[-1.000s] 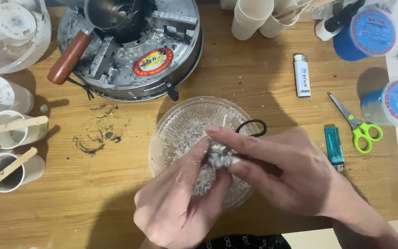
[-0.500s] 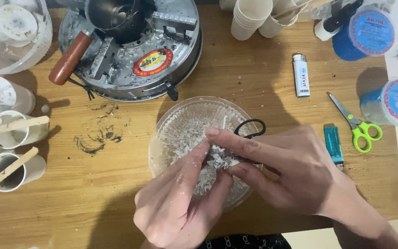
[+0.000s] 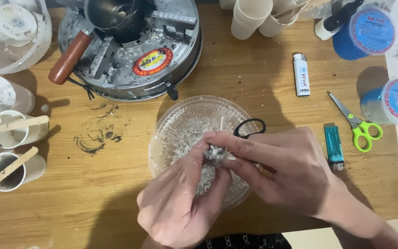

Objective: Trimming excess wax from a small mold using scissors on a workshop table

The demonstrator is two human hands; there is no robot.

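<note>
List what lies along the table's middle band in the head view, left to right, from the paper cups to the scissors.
Paper cups with wooden sticks → black scorch marks → glass bowl → left hand → right hand → teal lighter → green-handled scissors.

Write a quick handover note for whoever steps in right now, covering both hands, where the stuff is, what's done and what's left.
Left hand: fingertips pinch a small grey-white waxy lump with a thin white wick.
Right hand: fingertips pinch the same lump from the other side.
Both grips hold it over the clear glass bowl of white flakes; black-handled scissors lie on its rim.
Done: flakes already fill the bowl.
Left: the lump is still in hand, not set down.
</note>
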